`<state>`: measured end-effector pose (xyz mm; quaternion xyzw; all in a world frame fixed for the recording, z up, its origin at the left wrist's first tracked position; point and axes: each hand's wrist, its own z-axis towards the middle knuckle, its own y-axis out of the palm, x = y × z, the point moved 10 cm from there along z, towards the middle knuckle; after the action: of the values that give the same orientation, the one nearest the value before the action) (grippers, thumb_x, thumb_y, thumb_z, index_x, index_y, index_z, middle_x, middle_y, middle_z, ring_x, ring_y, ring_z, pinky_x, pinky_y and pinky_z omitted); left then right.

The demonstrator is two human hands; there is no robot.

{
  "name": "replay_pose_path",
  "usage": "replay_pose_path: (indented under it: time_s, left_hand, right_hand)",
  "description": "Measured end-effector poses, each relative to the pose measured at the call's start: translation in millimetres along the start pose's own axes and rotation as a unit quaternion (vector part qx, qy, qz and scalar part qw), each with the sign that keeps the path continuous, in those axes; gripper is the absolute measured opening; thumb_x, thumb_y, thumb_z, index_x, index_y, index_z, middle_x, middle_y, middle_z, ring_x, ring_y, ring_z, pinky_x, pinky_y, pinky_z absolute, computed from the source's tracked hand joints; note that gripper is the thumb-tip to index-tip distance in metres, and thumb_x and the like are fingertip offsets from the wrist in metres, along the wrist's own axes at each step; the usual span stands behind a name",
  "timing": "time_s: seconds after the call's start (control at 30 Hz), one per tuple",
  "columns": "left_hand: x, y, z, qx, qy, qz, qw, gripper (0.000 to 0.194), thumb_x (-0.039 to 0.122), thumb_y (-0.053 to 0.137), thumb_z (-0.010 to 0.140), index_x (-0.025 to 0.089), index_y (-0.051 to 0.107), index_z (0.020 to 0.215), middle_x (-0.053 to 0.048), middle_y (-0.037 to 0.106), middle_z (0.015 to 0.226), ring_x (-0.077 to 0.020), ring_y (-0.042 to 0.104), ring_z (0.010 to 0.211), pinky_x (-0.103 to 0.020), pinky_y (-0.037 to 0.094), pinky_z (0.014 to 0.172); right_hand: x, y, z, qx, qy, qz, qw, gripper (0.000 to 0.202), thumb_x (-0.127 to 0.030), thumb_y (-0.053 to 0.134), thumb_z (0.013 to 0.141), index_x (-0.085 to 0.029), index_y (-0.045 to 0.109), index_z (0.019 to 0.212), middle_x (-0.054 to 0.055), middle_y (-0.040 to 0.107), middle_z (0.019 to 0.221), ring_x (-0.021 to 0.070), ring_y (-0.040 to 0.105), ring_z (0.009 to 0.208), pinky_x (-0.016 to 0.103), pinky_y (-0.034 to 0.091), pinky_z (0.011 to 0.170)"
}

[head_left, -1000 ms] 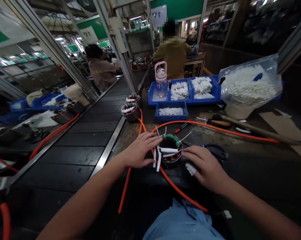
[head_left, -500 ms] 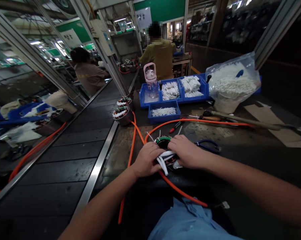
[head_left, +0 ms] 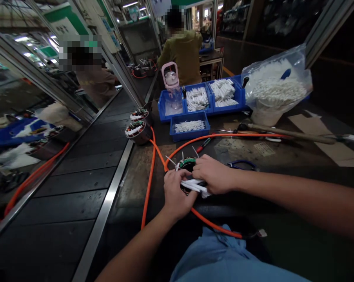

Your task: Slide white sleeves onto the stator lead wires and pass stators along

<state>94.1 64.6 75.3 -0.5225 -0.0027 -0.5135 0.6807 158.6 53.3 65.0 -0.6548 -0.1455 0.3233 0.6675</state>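
A round ring-shaped part (head_left: 188, 161) with a green and black rim rests on the bench between my hands. White sleeved leads (head_left: 194, 185) lie across its near side, their ends pointing right. My left hand (head_left: 177, 194) curves round the left side of the part, thumb and fingers apart around the leads; whether it grips them is unclear. My right hand (head_left: 210, 174) is closed over the right side, fingertips at the leads inside the ring, which they partly hide. Thin white ties stick up from the far rim. An orange cable (head_left: 215, 225) runs out below the part.
Blue bins (head_left: 189, 135) of white tubes stand behind, with a pink-handled bottle and a clear bag of white pieces (head_left: 278, 88). Blue-handled pliers (head_left: 243, 162) and a red marker lie nearby. Two similar parts (head_left: 138, 133) stand at the conveyor. Two people are beyond.
The white leads have swung from pointing down to pointing right. My left hand has turned more upright, and its fingers have loosened. The camera view has shifted slightly.
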Motion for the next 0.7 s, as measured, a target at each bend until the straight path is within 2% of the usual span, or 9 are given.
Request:
replay_pose_path:
  time_s: [0.07, 0.2, 0.33, 0.43, 0.53, 0.63, 0.7]
  left_hand:
    - [3, -1.5, -2, -0.008, -0.004, 0.008, 1.0, 0.034, 0.023, 0.059, 0.063, 0.019, 0.051, 0.095, -0.001, 0.057, 0.078, -0.0215, 0.053, 0.081, -0.044, 0.036, 0.09]
    - [6, -0.2, -5, -0.075, 0.01, 0.016, 0.997, 0.051, 0.018, 0.059, 0.062, 0.019, 0.045, 0.111, -0.005, 0.058, 0.092, -0.0236, 0.052, 0.091, -0.045, 0.035, 0.092]
    - [2, -1.6, -7, -0.073, -0.019, 0.014, 0.997, 0.049, 0.016, 0.061, 0.061, 0.02, 0.046, 0.108, -0.004, 0.058, 0.089, -0.0237, 0.052, 0.091, -0.046, 0.035, 0.092]
    - [5, 0.5, -8, -0.056, -0.024, 0.012, 0.998, 0.04, 0.019, 0.062, 0.063, 0.021, 0.049, 0.1, -0.003, 0.059, 0.091, -0.0234, 0.053, 0.09, -0.046, 0.034, 0.093]
    - [8, 1.8, -10, -0.048, -0.019, 0.014, 0.999, 0.035, 0.021, 0.062, 0.065, 0.021, 0.048, 0.097, -0.003, 0.058, 0.094, -0.0232, 0.052, 0.091, -0.046, 0.033, 0.092]
    - [9, 2.5, -10, -0.058, -0.006, 0.025, 0.998, 0.042, 0.02, 0.061, 0.066, 0.021, 0.046, 0.105, -0.004, 0.057, 0.092, -0.0238, 0.051, 0.092, -0.047, 0.033, 0.093]
    - [8, 2.8, -10, -0.07, -0.002, 0.034, 0.997, 0.051, 0.017, 0.06, 0.064, 0.02, 0.041, 0.112, -0.004, 0.056, 0.092, -0.0245, 0.051, 0.093, -0.049, 0.033, 0.093]
  right_hand:
    - [0, -1, -3, 0.004, 0.004, -0.003, 1.0, 0.013, -0.022, 0.06, 0.067, -0.016, 0.057, 0.078, 0.004, 0.059, 0.079, 0.0204, 0.044, 0.083, 0.033, 0.027, 0.072]
    - [3, -10, -18, 0.044, 0.044, 0.022, 0.998, 0.022, -0.02, 0.061, 0.066, -0.014, 0.058, 0.087, 0.007, 0.056, 0.086, 0.021, 0.044, 0.085, 0.033, 0.032, 0.075]
    - [1, -14, -33, 0.092, 0.044, 0.106, 0.989, 0.04, -0.032, 0.062, 0.074, -0.013, 0.055, 0.109, 0.01, 0.054, 0.103, 0.0229, 0.043, 0.098, 0.036, 0.033, 0.089]
    - [3, -12, -33, 0.107, 0.037, 0.124, 0.986, 0.028, -0.027, 0.054, 0.083, -0.015, 0.058, 0.107, 0.009, 0.057, 0.102, 0.021, 0.043, 0.101, 0.037, 0.031, 0.094]
    - [10, -11, -28, 0.121, 0.039, 0.131, 0.983, 0.016, -0.019, 0.05, 0.083, -0.016, 0.062, 0.094, 0.006, 0.059, 0.092, 0.0189, 0.046, 0.097, 0.036, 0.032, 0.092]
    - [14, -12, -27, 0.135, 0.048, 0.154, 0.978, 0.012, -0.02, 0.053, 0.082, -0.017, 0.062, 0.088, 0.005, 0.059, 0.087, 0.0187, 0.047, 0.094, 0.037, 0.034, 0.091]
    - [11, -12, -32, 0.144, 0.051, 0.168, 0.974, 0.019, -0.024, 0.056, 0.08, -0.017, 0.061, 0.097, 0.006, 0.059, 0.093, 0.0197, 0.048, 0.097, 0.038, 0.034, 0.092]
